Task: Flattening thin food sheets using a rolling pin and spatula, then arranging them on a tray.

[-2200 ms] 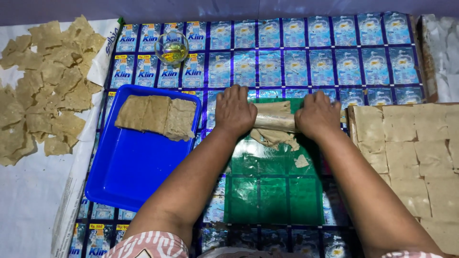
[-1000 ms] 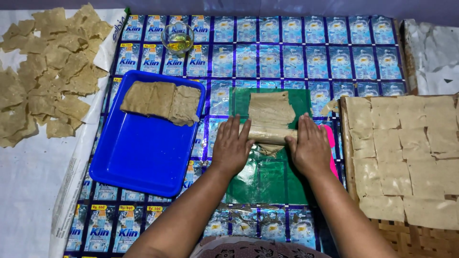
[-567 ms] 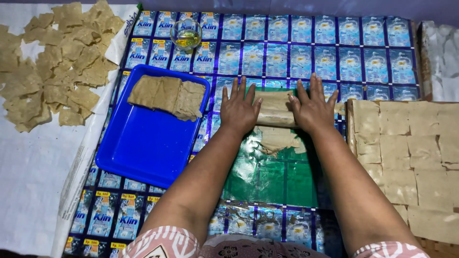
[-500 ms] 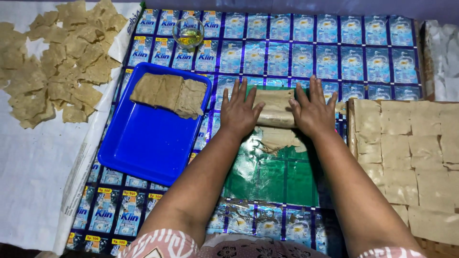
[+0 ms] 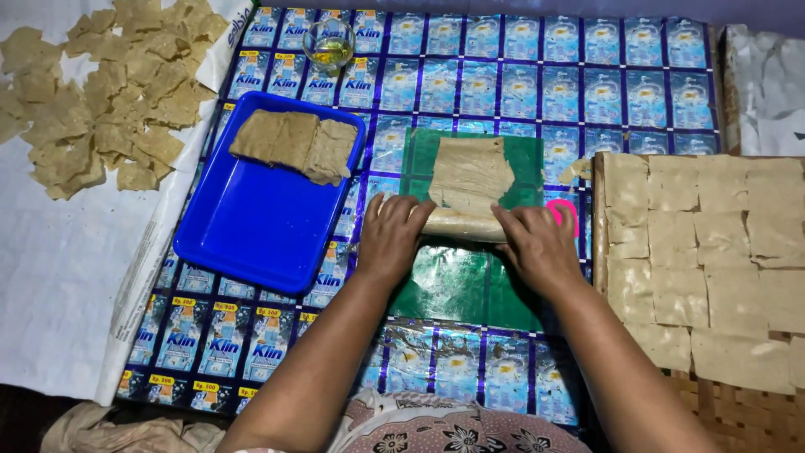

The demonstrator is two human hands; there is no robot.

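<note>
The left hand (image 5: 392,237) and the right hand (image 5: 537,246) lie palm-down with fingers loosely spread, pressing on the 2 ends of a roller (image 5: 459,223) wrapped in clear plastic; neither hand closes around it. The roller lies crosswise between them, on the near edge of a sheet of dough (image 5: 470,174), which reaches away from the fingertips. The dough is beige, thin and flattened, with ragged edges, and rests on a green plastic sheet (image 5: 457,285) spread over a mat of blue sachet wrappers (image 5: 520,75). Left of the left hand a blue tray (image 5: 251,226) holds 2 or 3 thicker dough slabs (image 5: 295,144). Right of the right hand, square dough sheets (image 5: 704,252) lie in rows. Far left, dry ragged pieces (image 5: 109,92) are scattered over a white sack. A small glass of yellow liquid (image 5: 329,46) stands at the mat's far edge.
</note>
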